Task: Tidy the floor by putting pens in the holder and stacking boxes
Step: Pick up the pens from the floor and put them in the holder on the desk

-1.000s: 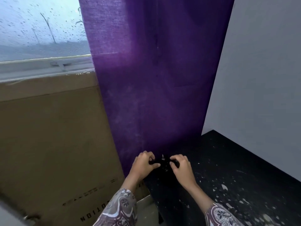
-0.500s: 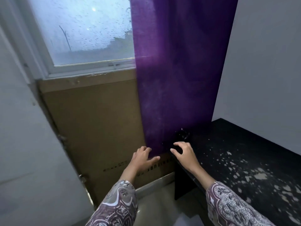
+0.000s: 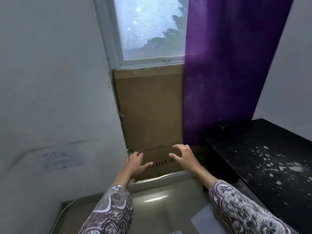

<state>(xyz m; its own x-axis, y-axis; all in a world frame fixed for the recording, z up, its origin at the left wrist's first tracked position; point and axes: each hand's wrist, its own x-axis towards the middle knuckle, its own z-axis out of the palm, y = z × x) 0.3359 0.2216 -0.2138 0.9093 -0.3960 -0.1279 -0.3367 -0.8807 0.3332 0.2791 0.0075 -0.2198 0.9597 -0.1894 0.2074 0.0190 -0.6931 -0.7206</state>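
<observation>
A flat cardboard box [image 3: 148, 115] is standing upright on its long axis against the wall under the window [image 3: 152, 29], beside the purple curtain [image 3: 228, 65]. The left hand [image 3: 135, 163] and right hand [image 3: 184, 157] are hovering before it, fingers spread, holding nothing. A black table [image 3: 263, 149] is sitting at right.

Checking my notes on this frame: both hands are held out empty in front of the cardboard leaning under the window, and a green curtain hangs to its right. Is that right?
Not quite: the curtain is purple, not green, as the head view shows. The rest holds: the left hand and right hand are held out empty in front of the cardboard leaning under the window.
</observation>
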